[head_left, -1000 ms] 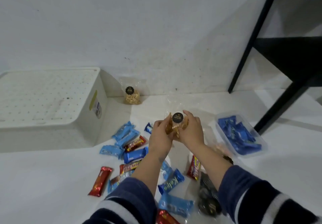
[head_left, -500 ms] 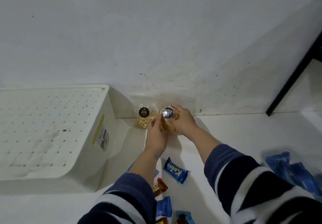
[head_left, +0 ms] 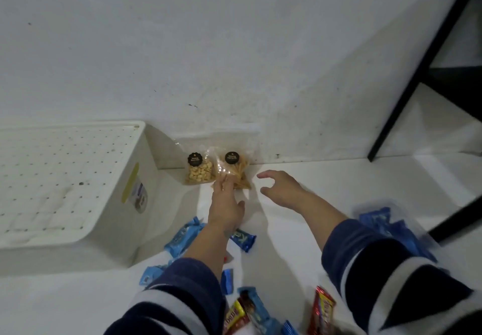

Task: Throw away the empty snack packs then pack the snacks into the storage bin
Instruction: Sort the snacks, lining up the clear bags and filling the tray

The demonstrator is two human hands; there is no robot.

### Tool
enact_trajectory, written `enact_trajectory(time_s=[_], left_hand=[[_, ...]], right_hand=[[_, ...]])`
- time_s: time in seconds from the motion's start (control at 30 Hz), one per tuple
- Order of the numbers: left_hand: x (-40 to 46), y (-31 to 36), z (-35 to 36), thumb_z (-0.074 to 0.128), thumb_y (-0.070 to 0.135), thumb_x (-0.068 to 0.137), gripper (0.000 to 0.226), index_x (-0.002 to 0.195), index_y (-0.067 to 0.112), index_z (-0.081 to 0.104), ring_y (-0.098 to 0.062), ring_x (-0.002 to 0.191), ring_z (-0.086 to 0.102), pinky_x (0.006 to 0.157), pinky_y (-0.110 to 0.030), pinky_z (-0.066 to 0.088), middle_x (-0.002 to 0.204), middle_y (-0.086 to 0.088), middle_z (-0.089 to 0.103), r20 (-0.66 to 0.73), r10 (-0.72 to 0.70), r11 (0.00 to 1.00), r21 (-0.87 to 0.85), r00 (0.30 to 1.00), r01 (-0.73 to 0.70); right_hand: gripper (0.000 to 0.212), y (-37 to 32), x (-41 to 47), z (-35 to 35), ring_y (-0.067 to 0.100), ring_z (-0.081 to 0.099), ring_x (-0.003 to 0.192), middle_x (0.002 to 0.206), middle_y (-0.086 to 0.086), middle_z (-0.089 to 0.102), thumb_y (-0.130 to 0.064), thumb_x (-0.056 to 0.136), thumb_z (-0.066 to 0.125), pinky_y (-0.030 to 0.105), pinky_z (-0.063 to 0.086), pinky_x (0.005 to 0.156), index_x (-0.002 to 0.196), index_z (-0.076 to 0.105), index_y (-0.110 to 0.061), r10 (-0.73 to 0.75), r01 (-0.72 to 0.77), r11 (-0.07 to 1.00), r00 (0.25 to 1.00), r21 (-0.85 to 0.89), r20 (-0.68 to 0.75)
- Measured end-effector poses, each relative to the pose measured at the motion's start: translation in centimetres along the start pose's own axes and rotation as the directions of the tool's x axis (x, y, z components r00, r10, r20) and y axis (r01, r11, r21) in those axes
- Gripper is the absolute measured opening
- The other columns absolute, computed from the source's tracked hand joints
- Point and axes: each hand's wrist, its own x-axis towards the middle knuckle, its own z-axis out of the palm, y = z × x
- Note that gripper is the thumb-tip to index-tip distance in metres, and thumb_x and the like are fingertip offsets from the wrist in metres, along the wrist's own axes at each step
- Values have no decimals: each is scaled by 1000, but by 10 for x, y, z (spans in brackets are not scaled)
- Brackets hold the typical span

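A: Any readable labels?
B: Blue bar (head_left: 243, 238) is showing "K"; bag stickers too blurry.
A: Hands?
B: Left hand (head_left: 226, 205) is touching the chip bag (head_left: 236, 171), fingers straight. Right hand (head_left: 280, 188) is hovering, fingers spread. Bag is leaning on the white wall (head_left: 234, 47), white floor (head_left: 326, 178), beside the bin (head_left: 70, 178).

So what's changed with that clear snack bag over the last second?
Both hands carried the clear bag of snack sticks away from the candy pile to the wall and stood it beside the bag of nuts. The right hand has let go; the left hand still touches its bottom. The nut bag and white bin stayed put.
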Motion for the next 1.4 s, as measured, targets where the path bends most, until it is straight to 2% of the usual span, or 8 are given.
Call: enact_trajectory(time_s=[0.23, 0.43, 0.6, 0.77, 0.9, 1.03, 1.17, 1.4], left_hand=[[-82, 52, 36, 60, 16, 89, 61, 144, 22, 34, -20, 131, 42, 101, -27, 38, 147, -4, 32, 207, 92, 994, 32, 974, -100], [-154, 81, 65, 59, 13, 85, 59, 140, 24, 40, -20, 130, 41, 101, -24, 33, 142, -6, 41, 369, 112, 983, 97, 923, -158], [-191, 99, 84, 51, -1, 81, 62, 138, 24, 46, -26, 120, 50, 91, -30, 47, 138, -4, 40, 442, 120, 975, 116, 889, -190], [-208, 103, 104, 51, 4, 88, 56, 140, 24, 45, -23, 128, 44, 108, -23, 29, 144, -5, 34, 484, 140, 966, 126, 864, -228], [-212, 100, 110, 50, 7, 89, 56, 140, 28, 44, -20, 130, 42, 110, -27, 32, 149, 1, 27, 464, 122, 966, 147, 877, -212], [-212, 98, 111, 50, 10, 90, 57, 143, 29, 39, -22, 130, 42, 109, -34, 37, 149, 1, 26, 448, 121, 960, 175, 886, -220], [-209, 95, 108, 54, 17, 91, 57, 145, 26, 35, -26, 130, 38, 107, -40, 38, 149, -4, 28, 411, 161, 947, 192, 897, -257], [-181, 96, 87, 69, 12, 79, 106, 151, 32, -7, -24, 142, 22, 104, -41, 43, 158, 7, -5, 391, 296, 879, 246, 872, -409]], right_hand=[[39, 39, -102, -41, 19, 49, 126, 144, 2, 43, -20, 96, 51, 19, 36, 87, 136, 50, -23, 54, -46, 993, 996, -108, 75], [41, 75, -184, -65, 19, 45, 131, 146, 1, 43, -19, 96, 51, 24, 37, 100, 137, 49, -22, 101, -86, 976, 992, -200, 70], [42, 107, -231, -74, 25, 50, 126, 141, 9, 48, -16, 93, 50, 31, 45, 99, 134, 51, -21, 199, -191, 945, 980, -265, 3], [51, 145, -260, -69, 26, 46, 131, 146, 9, 43, -16, 93, 49, 31, 40, 103, 143, 40, -16, 331, -322, 895, 943, -309, -24], [50, 165, -269, -60, 25, 48, 127, 142, 8, 47, -14, 91, 53, 30, 42, 99, 139, 42, -14, 397, -410, 895, 912, -174, -106], [44, 160, -262, -63, 25, 57, 115, 130, 7, 56, -5, 87, 54, 27, 44, 86, 129, 53, -19, 367, -385, 922, 901, -36, -233], [40, 138, -245, -71, 28, 59, 110, 126, 8, 59, 1, 86, 52, 36, 52, 91, 122, 55, -17, 275, -282, 959, 918, 18, -284], [29, 88, -210, -90, 21, 60, 93, 103, 4, 63, 1, 93, 42, 35, 53, 81, 103, 61, -18, -32, 31, 999, 957, -10, -287]])
